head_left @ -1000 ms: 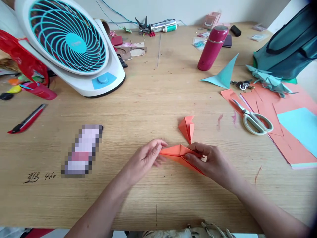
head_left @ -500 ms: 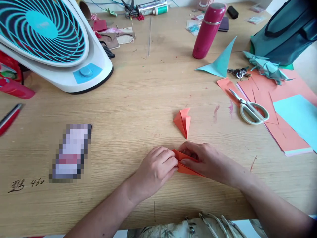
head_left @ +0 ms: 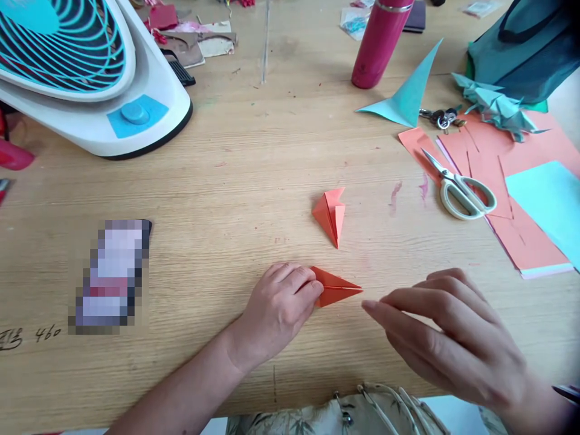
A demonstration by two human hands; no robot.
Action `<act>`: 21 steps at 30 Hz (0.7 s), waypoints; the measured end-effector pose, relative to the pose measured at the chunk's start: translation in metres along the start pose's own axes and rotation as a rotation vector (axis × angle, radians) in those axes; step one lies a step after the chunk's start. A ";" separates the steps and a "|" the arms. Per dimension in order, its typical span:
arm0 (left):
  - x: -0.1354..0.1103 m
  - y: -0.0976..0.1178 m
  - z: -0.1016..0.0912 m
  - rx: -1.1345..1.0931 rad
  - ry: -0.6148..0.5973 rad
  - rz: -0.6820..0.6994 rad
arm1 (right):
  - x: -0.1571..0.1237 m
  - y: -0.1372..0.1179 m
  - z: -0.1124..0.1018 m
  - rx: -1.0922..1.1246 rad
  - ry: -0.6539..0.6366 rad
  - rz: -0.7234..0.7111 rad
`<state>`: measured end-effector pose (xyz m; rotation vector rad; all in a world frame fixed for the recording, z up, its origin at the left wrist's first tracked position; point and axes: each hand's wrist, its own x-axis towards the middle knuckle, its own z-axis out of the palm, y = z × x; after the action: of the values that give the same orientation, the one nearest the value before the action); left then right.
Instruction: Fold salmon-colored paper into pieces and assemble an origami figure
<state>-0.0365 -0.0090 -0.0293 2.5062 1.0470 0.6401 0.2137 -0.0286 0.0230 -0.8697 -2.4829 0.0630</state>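
A piece of folded orange paper (head_left: 339,287), a narrow pointed shape with a crease line along its middle, lies on the table with its tip to the right. My left hand (head_left: 286,302) grips its left end, fingers bent over the paper and covering that end. Just right of the tip, my right hand (head_left: 448,338) hovers with nothing in it, its fingers loosely bent and apart. Beyond the paper stands a second folded orange piece (head_left: 330,216), point toward me.
Scissors (head_left: 463,190) rest on orange and blue sheets (head_left: 534,241) at right. Behind are a teal folded paper (head_left: 405,99), keys (head_left: 441,118), a teal paper model (head_left: 496,107), a magenta bottle (head_left: 378,48) and a bag (head_left: 512,60). Left: a fan (head_left: 149,124) and phone (head_left: 113,272).
My right hand has let go of the folded orange paper and moved right, uncovering its pointed end. My left hand stays on the paper. The view has shifted slightly.
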 end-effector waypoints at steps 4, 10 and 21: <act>0.001 0.001 0.001 0.022 0.021 0.013 | 0.006 0.003 0.013 -0.051 -0.054 -0.199; -0.006 0.002 0.000 0.161 0.058 0.123 | 0.005 0.018 0.036 -0.019 -0.105 -0.118; -0.024 0.009 -0.001 0.360 -0.187 0.162 | -0.009 0.020 0.039 -0.042 -0.198 -0.147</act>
<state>-0.0468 -0.0324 -0.0312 2.9161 0.9681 0.2667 0.2125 -0.0139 -0.0189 -0.7261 -2.7354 0.0484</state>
